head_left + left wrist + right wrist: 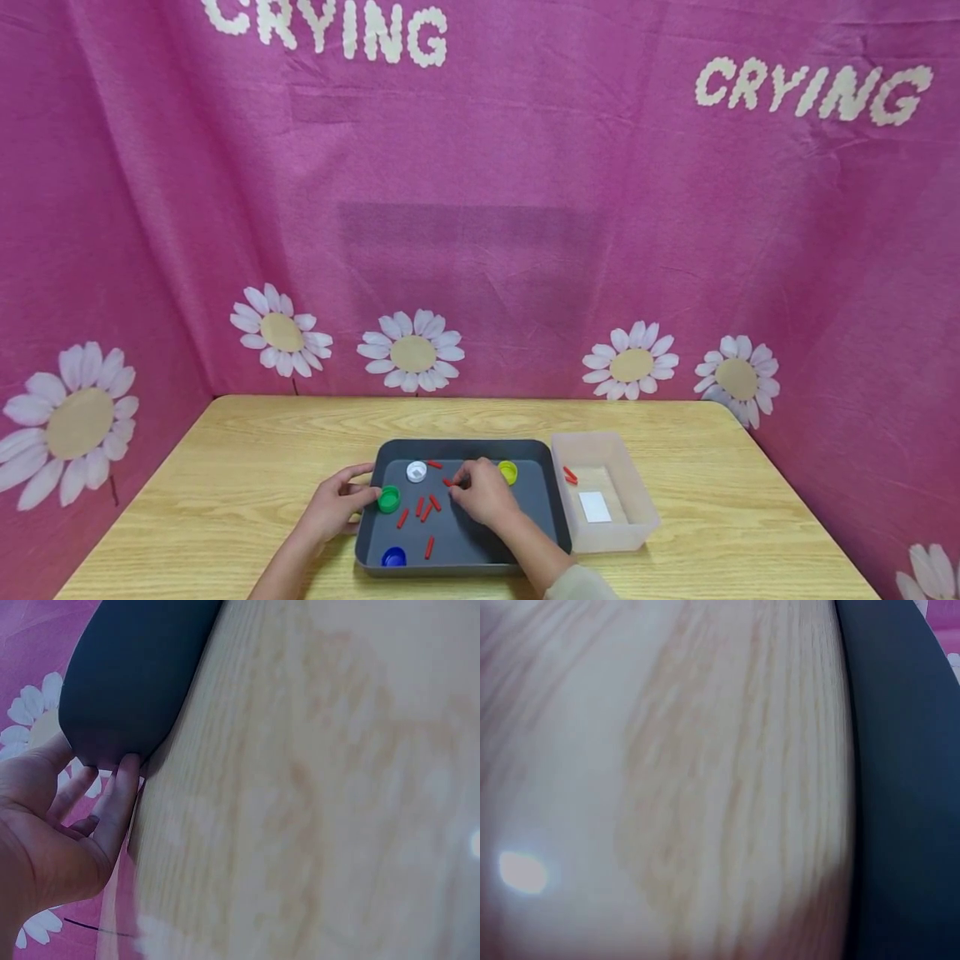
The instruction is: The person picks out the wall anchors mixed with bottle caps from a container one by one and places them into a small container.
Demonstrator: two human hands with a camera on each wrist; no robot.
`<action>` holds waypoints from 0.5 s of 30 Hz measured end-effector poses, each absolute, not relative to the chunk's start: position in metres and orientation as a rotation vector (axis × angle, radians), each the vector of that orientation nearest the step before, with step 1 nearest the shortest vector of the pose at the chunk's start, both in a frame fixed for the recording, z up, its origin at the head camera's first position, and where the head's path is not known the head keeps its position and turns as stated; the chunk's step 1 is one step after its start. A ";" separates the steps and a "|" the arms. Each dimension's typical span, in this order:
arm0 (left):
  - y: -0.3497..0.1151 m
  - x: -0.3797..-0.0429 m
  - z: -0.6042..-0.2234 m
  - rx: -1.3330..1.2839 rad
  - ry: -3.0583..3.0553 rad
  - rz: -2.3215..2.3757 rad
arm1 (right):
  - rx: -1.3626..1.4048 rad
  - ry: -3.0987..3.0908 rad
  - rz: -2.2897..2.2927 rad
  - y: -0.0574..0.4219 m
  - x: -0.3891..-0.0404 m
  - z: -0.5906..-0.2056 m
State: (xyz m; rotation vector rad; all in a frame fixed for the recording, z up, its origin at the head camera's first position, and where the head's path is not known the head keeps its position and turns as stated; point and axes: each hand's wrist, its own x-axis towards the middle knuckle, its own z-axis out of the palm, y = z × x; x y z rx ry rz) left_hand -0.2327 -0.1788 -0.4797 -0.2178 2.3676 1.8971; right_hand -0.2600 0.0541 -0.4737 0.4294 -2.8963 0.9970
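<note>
A dark grey tray [517, 540] lies on the table. My left hand [335, 505] grips its left wall, thumb over the rim by the green cap and fingers against the outside. The left wrist view shows that hand [71, 817] at the tray's end [135, 682]. Inside the tray, my right hand [483, 493] pinches a small red stick [447, 482] between thumb and fingers. Several similar red sticks [429, 547] lie loose on the tray floor. A white cap [416, 472], green cap [388, 500], blue cap [393, 557] and yellow cap [508, 473] stand around its sides.
A translucent plastic bin [637, 533] stands against the tray's right side, with red sticks [571, 475] and a white card [595, 507] inside. The wooden table [712, 500] ends at a pink curtain [480, 267]. In the right wrist view, only table and the tray's outer wall [907, 787] show.
</note>
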 end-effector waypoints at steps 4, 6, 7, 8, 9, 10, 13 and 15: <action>-0.178 -0.232 -0.480 -0.217 2.361 1.899 | 0.396 -2.906 1.032 0.055 -0.260 -0.474; -0.178 -0.232 -0.479 -0.224 2.360 1.899 | 0.393 -2.905 1.037 0.055 -0.260 -0.474; -0.178 -0.232 -0.479 -0.224 2.357 1.901 | 0.394 -2.903 1.040 0.055 -0.260 -0.474; -0.179 -0.231 -0.479 -0.226 2.356 1.899 | 0.394 -2.900 1.037 0.056 -0.260 -0.475; -0.179 -0.231 -0.479 -0.222 2.354 1.898 | 0.394 -2.898 1.036 0.056 -0.260 -0.475; -0.179 -0.231 -0.479 -0.219 2.351 1.898 | 0.399 -2.891 1.033 0.056 -0.260 -0.475; -0.180 -0.231 -0.478 -0.207 2.337 1.901 | 0.416 -2.870 1.042 0.056 -0.260 -0.474; -0.181 -0.231 -0.478 -0.200 2.325 1.909 | 0.417 -2.867 1.061 0.057 -0.260 -0.473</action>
